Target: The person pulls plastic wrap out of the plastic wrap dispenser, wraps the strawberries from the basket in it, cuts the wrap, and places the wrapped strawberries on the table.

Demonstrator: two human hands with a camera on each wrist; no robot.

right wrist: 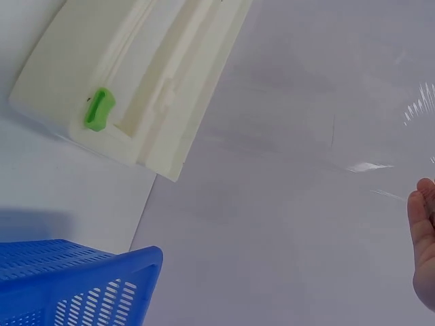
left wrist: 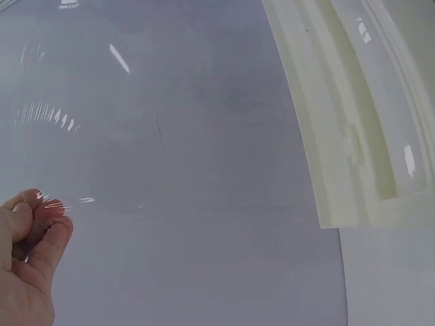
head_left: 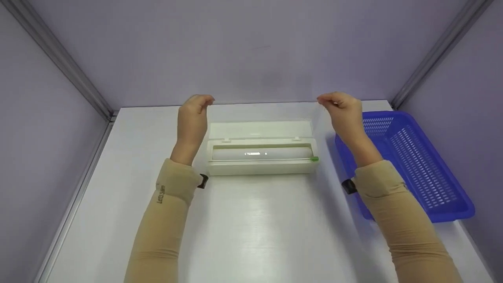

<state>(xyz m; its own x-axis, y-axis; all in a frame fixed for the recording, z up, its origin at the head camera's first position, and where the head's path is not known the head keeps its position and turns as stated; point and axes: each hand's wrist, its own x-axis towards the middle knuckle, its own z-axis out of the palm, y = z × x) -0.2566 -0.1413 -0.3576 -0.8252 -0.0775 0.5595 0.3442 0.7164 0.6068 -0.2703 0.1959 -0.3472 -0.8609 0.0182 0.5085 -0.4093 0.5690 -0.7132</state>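
Observation:
A sheet of clear cling film [left wrist: 51,119] is stretched between my raised hands, showing mostly as glints and creases. My left hand [head_left: 192,122] pinches one corner between thumb and fingertips, where the film gathers in small folds. The opposite corner is pinched by my right hand [head_left: 347,116], partly cut off in the right wrist view. Below and between the hands sits a cream cling film dispenser [head_left: 261,169] with its lid [head_left: 259,129] tipped back. Inside lies a shiny roll [head_left: 275,153]. A green slide cutter [head_left: 314,158] is at the right end of its rail. Whether the film joins the roll, I cannot tell.
To the right, a blue perforated basket [head_left: 440,169] stands on the white table [head_left: 251,228], under my right forearm. Grey-lilac panels [head_left: 251,51] with metal frame strips enclose the table at the back and both sides.

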